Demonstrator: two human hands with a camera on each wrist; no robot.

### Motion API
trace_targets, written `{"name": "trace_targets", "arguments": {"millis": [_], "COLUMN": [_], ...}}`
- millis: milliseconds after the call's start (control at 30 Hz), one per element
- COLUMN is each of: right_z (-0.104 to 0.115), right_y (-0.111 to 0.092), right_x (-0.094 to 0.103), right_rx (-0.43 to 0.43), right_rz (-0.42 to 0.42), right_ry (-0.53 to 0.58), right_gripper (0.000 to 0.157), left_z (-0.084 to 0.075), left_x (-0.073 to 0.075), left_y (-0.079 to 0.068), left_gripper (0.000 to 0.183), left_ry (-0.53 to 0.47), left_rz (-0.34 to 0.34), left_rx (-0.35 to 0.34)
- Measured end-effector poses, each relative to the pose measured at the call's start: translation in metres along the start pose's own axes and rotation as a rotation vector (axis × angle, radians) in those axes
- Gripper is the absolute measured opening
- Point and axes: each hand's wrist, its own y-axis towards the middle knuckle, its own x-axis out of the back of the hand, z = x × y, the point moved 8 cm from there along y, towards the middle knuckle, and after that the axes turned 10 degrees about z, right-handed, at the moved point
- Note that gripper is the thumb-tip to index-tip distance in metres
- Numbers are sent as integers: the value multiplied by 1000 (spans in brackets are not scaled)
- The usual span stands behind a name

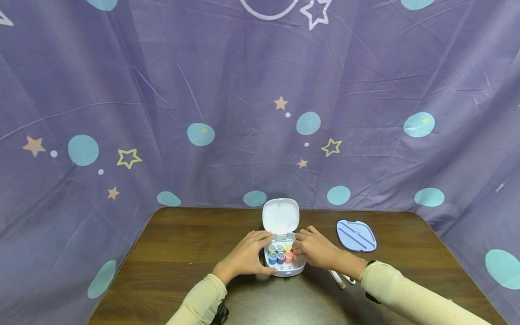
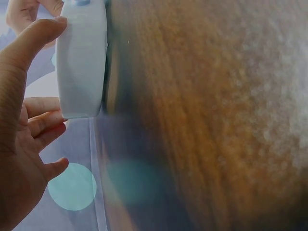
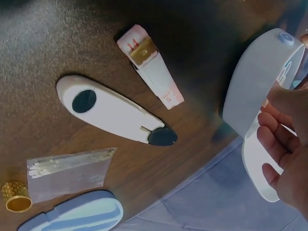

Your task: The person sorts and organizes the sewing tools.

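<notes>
**Sewing case (image 1: 295,271) stands open, its thread spools (image 1: 280,258) in two rows**

Resting on a wooden table (image 1: 195,234) at the lower centre of the head view, the white case has its lid (image 1: 280,216) raised behind it. The step in hand appears to be placing or drawing out a spool at the right end of the rows (which of the two, a single moment cannot say). The left hand (image 1: 248,254) spans the case's left side, thumb at the front edge and fingers toward the back, holding it. The right hand (image 1: 314,248) reaches in at the right end, fingers bent among the spools; whether they pinch one cannot be told, as the fingertips are hidden. The next move likely calls for the left to brace the case while the right works clear without tipping neighbouring spools. A blue tray (image 1: 356,235) lies right of centre; the right wrist view shows a tape measure (image 3: 161,79) at upper centre, a white tool (image 3: 113,113) to its lower left, and a clear packet (image 3: 67,178) and gold thimble (image 3: 17,196) at lower left.
</notes>
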Motion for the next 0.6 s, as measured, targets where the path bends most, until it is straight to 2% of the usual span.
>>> {"name": "trace_targets", "arguments": {"millis": [267, 600], "right_z": [2, 4], "right_y": [0, -1], "right_x": [-2, -4], "right_rx": [19, 18], "right_rz": [-47, -45], "right_ry": [-1, -41], "right_gripper": [22, 25], "left_z": [1, 1], "left_x": [1, -2], "left_y": [0, -1], "left_gripper": [94, 95], "left_ry": [5, -2], "left_rz": [-4, 0], "left_rx": [2, 1]}}
